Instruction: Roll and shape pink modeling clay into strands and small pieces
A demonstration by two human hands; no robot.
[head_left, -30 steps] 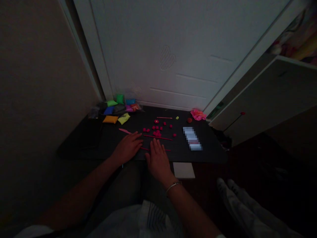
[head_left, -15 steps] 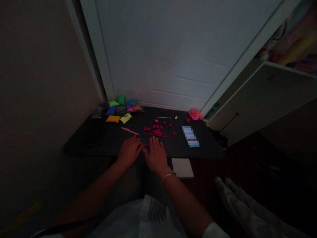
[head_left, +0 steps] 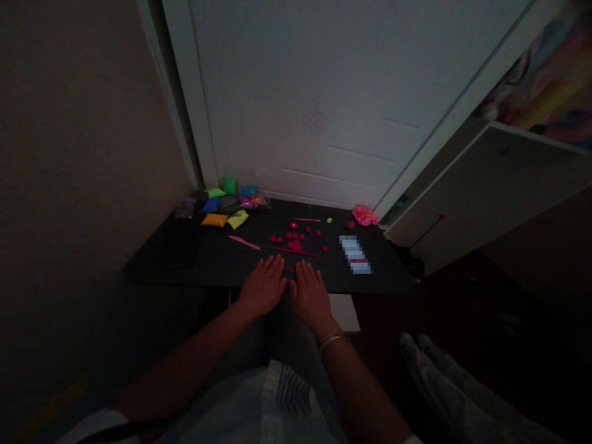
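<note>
My left hand [head_left: 263, 286] and my right hand [head_left: 311, 295] lie flat, palms down, at the table's front edge with fingers stretched forward. A thin red clay strand [head_left: 289, 269] shows in the narrow gap between them; the rest of it is hidden under the hands. Just beyond the fingertips lies a longer red strand [head_left: 296, 251]. Several small red clay balls [head_left: 295, 245] are scattered behind it, some bunched together. A flat pink modelling knife [head_left: 244, 242] lies beyond my left fingers.
Coloured clay packets [head_left: 215, 220] are heaped at the back left. A pink ruffled piece [head_left: 365, 216], a brownish ball [head_left: 350, 225] and a blurred phone-like rectangle [head_left: 355, 254] are on the right. A white door [head_left: 287, 142] stands behind the dark table [head_left: 370, 285]. Another person's legs [head_left: 444, 382] show at right.
Both hands have moved right, the left one further, and the left fingers have straightened out flat. Less of the strand shows now beside the right hand. The view has shifted slightly.
</note>
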